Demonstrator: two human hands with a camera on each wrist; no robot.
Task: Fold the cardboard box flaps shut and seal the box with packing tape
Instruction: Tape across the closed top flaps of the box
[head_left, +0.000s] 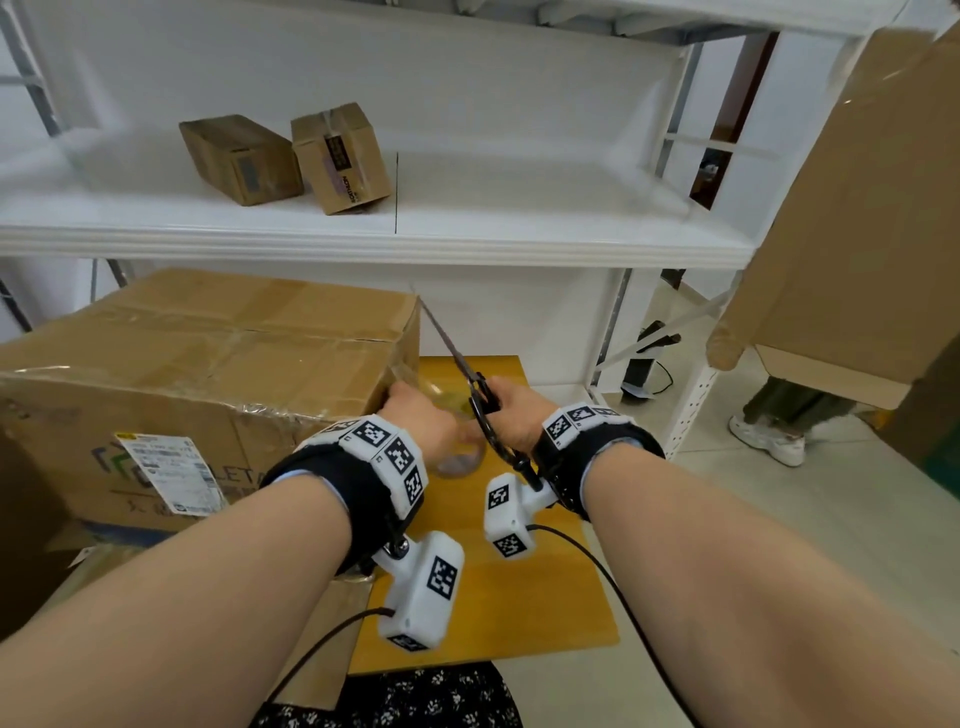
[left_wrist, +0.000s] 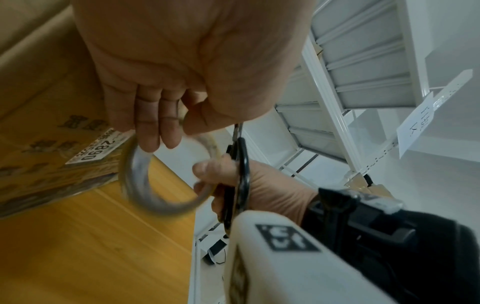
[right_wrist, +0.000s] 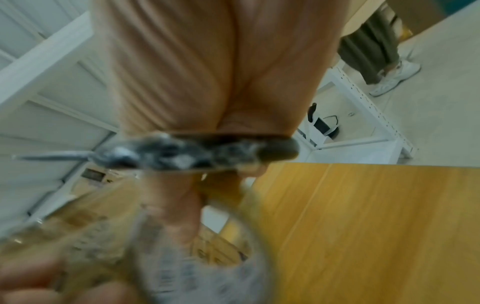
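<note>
A large cardboard box (head_left: 197, 353) lies on the yellow wooden table (head_left: 519, 597), its flaps down and clear tape across the top. At the box's right end my left hand (head_left: 413, 410) holds a clear tape roll (head_left: 460, 457), with fingers hooked through the ring (left_wrist: 137, 181). Just to the right, my right hand (head_left: 514, 410) grips black-handled scissors (head_left: 452, 353). Their blades point up and left, toward the box's top right corner. In the right wrist view the scissors (right_wrist: 168, 154) and the tape roll (right_wrist: 182, 267) are blurred.
Two small cardboard boxes (head_left: 239, 156) (head_left: 340, 156) sit on the white shelf (head_left: 519, 244) behind the table. A big cardboard box (head_left: 857, 234) hangs at the upper right, above another person's leg and white shoe (head_left: 769, 436). Bare tabletop (left_wrist: 91, 246) lies right of the box.
</note>
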